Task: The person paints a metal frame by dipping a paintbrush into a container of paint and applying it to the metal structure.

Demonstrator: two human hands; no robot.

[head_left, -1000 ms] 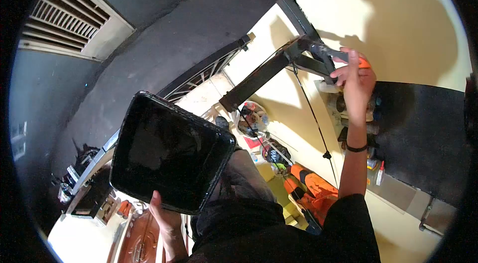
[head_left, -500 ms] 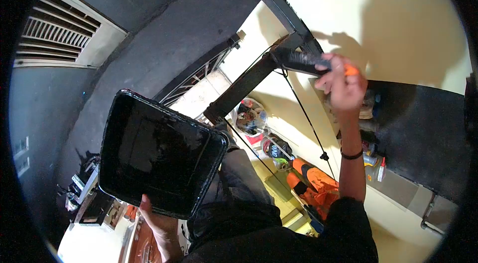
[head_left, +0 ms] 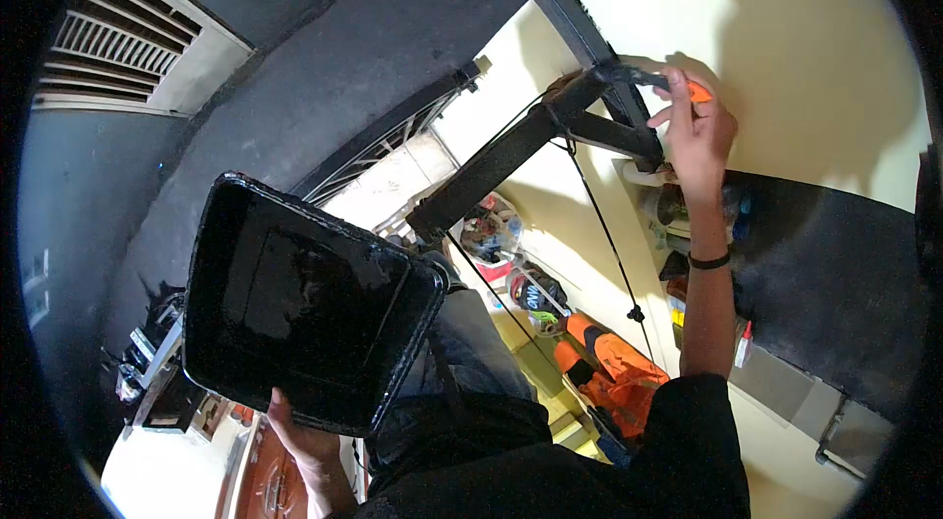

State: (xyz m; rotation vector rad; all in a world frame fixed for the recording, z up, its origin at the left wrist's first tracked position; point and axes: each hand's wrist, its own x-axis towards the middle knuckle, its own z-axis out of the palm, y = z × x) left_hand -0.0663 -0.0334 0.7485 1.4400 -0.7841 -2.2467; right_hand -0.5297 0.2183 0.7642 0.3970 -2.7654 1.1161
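Note:
My left hand [head_left: 303, 442] grips the lower edge of a black tray [head_left: 324, 222], thumb over the rim. Wet, glossy black paint coats the inside of the tray. In my raised right hand [head_left: 701, 134] is a paintbrush [head_left: 643, 78] with a dark body and an orange handle end. Its bristle end meets the upper side of a black bracket [head_left: 501, 163] near the joint by the cream wall; motion and paint hide the bristles' exact edge.
A black cord [head_left: 601, 215] with a knot hangs from the bracket. Below are a bucket of odds and ends [head_left: 491, 229], orange clothing [head_left: 614, 372] and a red-capped white bottle [head_left: 744, 347]. A metal gate [head_left: 393, 146] stands behind. The cream wall [head_left: 786, 48] rises at right.
My right hand has moved up and slightly right with the paintbrush, from the middle of the bracket to its wall-side joint. The tray has shifted slightly left.

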